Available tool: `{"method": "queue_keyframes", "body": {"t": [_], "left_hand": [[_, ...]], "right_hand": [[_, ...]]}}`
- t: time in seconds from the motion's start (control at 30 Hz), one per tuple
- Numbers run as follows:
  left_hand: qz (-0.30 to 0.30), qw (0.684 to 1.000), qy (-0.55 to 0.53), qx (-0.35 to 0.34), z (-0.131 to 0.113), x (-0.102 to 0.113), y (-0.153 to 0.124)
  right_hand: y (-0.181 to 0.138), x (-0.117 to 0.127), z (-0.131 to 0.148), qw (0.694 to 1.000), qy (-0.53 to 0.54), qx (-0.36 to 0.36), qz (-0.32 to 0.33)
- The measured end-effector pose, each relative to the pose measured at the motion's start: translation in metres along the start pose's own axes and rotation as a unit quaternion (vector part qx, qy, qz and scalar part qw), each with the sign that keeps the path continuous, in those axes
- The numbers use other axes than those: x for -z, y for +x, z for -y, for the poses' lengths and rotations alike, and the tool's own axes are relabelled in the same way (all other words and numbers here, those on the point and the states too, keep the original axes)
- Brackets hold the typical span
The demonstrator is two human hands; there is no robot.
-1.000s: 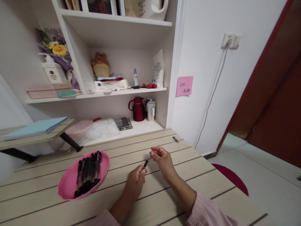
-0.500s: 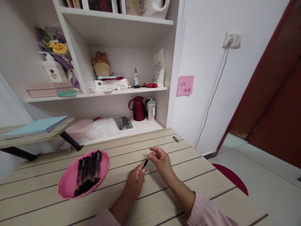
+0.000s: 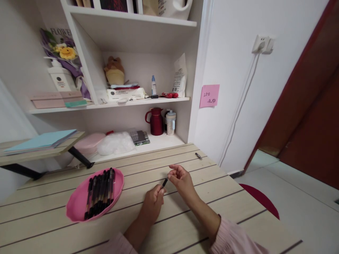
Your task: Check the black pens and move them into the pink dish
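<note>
Over the middle of the table, my left hand [image 3: 154, 201] is closed around the body of a black pen [image 3: 165, 182], which points up and to the right. The thumb and forefinger of my right hand [image 3: 182, 180] pinch the pen's far tip, while its other fingers are loosely curled. What exactly sits between those fingertips is too small to make out. To the left, a pink scalloped tray [image 3: 74, 208] holds several black pens [image 3: 100, 192] laid side by side. A small dark pen cap [image 3: 198, 155] lies by itself near the table's back right edge.
Behind the table [image 3: 217, 197], a white shelf holds a red jug [image 3: 156, 121], a pale cup [image 3: 171, 123] and a plastic bag [image 3: 116, 143]. At the left stands a small raised stand with blue paper [image 3: 42, 139]. A pink note [image 3: 209, 96] is stuck on the wall.
Both hands and the pen keep nearly the same position. The whole view has shifted very slightly; nothing was taken up or let go.
</note>
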State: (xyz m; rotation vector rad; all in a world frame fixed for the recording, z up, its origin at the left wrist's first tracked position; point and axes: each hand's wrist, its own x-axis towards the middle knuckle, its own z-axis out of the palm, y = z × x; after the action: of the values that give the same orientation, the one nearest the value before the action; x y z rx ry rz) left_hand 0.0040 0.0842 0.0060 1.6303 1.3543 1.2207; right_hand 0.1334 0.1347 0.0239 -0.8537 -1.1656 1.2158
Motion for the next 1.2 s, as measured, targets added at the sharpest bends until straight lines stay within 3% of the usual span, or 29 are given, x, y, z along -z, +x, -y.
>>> {"method": "queue_keyframes", "body": {"t": [0.33, 0.57, 0.77, 0.93, 1.1, 1.2], "left_hand": [[-0.001, 1.0, -0.027, 0.009, -0.002, 0.001, -0.001], [0.003, 0.999, -0.032, 0.007, -0.002, 0.001, -0.001], [0.014, 1.0, 0.001, -0.008, 0.001, 0.0, -0.001], [0.018, 1.0, 0.015, -0.008, 0.003, 0.001, -0.001], [0.031, 0.999, 0.036, -0.015, 0.004, 0.001, -0.002], [0.036, 0.998, 0.041, -0.017, 0.004, 0.002, -0.001]], "right_hand": [[-0.001, -0.001, -0.001, 1.0, -0.002, -0.016, 0.023], [-0.003, 0.002, 0.009, 0.994, 0.011, -0.086, 0.071], [0.0, 0.001, 0.002, 0.997, -0.044, -0.056, 0.022], [-0.001, 0.003, 0.003, 0.993, 0.013, -0.086, 0.075], [0.001, 0.003, -0.002, 0.997, -0.026, -0.067, 0.028], [0.002, 0.004, -0.003, 0.993, 0.018, -0.091, 0.072]]}}
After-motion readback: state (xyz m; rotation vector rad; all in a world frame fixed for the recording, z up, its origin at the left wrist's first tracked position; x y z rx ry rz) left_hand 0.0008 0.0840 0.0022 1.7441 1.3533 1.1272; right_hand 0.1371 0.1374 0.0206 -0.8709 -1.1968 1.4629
